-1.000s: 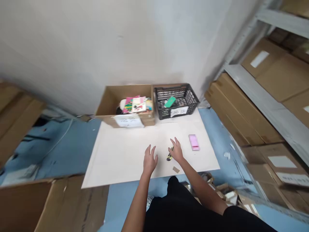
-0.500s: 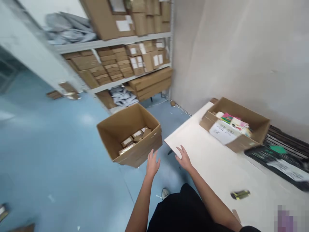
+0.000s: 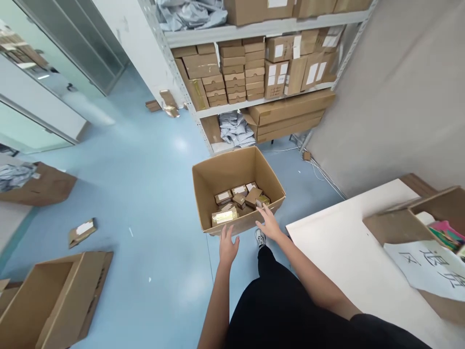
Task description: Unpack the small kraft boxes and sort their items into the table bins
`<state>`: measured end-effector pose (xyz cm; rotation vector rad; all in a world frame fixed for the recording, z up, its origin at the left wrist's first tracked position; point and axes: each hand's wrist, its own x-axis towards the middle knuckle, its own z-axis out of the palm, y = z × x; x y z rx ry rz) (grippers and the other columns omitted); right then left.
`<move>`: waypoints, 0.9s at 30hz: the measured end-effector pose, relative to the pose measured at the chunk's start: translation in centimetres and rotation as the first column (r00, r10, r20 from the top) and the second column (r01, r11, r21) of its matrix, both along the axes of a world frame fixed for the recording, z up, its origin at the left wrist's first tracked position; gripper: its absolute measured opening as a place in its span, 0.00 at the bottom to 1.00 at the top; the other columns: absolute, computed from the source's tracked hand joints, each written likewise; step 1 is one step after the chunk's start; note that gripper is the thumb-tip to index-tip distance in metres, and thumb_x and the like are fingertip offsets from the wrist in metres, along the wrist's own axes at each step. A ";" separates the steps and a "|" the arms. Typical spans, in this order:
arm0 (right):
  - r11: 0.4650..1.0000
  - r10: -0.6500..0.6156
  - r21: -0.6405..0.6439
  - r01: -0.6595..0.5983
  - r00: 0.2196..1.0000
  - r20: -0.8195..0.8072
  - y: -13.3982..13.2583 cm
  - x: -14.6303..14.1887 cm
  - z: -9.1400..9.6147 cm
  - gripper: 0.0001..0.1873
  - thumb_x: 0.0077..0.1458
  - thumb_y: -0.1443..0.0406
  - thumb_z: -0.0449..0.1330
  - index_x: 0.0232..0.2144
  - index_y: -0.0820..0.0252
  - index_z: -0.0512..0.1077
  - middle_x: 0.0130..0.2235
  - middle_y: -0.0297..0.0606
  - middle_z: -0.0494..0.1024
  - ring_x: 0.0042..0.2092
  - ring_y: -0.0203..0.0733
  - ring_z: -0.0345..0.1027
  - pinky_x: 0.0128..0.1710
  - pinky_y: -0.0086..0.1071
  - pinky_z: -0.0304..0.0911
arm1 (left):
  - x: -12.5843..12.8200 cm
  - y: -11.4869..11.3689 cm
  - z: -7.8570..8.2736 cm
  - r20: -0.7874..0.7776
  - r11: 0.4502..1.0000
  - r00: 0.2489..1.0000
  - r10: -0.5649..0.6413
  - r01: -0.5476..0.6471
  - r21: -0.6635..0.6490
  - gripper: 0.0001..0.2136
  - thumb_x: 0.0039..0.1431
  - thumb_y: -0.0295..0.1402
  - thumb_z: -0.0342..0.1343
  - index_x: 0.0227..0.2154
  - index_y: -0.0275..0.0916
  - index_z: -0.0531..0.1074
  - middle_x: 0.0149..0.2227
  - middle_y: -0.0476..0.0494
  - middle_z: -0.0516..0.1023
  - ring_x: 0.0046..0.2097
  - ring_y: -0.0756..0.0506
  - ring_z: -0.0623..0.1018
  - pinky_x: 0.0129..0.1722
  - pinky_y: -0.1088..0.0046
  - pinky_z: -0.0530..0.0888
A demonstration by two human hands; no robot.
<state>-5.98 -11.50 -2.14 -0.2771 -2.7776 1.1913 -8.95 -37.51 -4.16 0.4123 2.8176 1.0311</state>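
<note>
An open cardboard box [image 3: 203, 186] stands on the blue floor in front of me, with several small brown packages [image 3: 238, 199] in its bottom. My right hand [image 3: 269, 224] is open, its fingers stretched over the box's near right rim. My left hand [image 3: 228, 245] is open too, just in front of the box's near wall, holding nothing. My black-clad leg and a shoe [image 3: 260, 237] show below the hands.
A white tabletop [image 3: 337, 252] lies at the right with a cardboard box [image 3: 395, 223] bearing a paper label. Metal shelving [image 3: 254, 102] stacked with cartons lines the back. Other open boxes [image 3: 51, 295] and a small flat package [image 3: 83, 230] lie on the floor at left.
My view has swung left from the tabletop to the floor box. Both hands left the table and now reach toward that box, still holding nothing.
</note>
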 end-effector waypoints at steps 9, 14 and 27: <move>0.985 0.171 -0.009 -0.173 0.958 0.230 5.6 -15.0 -1.2 0.42 0.61 0.62 0.62 0.74 0.47 0.56 0.78 0.43 0.43 0.76 0.58 0.42 0.71 0.56 0.49 | -12.3 4.8 0.5 0.158 0.981 0.983 0.092 -0.062 -0.182 0.27 0.64 0.35 0.57 0.66 0.43 0.65 0.72 0.31 0.59 0.72 0.31 0.63 0.67 0.47 0.67; 0.969 0.245 -0.030 -0.245 0.934 0.260 6.3 -21.3 -2.1 0.42 0.62 0.63 0.62 0.75 0.48 0.55 0.78 0.43 0.41 0.75 0.60 0.44 0.71 0.54 0.50 | -15.3 4.1 -1.1 0.245 0.958 0.956 0.162 -0.093 -0.271 0.28 0.64 0.36 0.57 0.67 0.43 0.64 0.73 0.31 0.59 0.72 0.31 0.63 0.67 0.48 0.66; 0.899 0.407 -0.145 -0.412 0.669 0.622 -0.1 -22.4 -10.7 0.50 0.52 0.70 0.69 0.73 0.47 0.58 0.79 0.47 0.37 0.72 0.67 0.55 0.67 0.53 0.60 | -20.4 -0.8 -9.8 0.570 0.904 0.775 0.272 -0.003 -0.427 0.39 0.56 0.36 0.63 0.69 0.38 0.59 0.71 0.26 0.62 0.70 0.32 0.66 0.66 0.56 0.67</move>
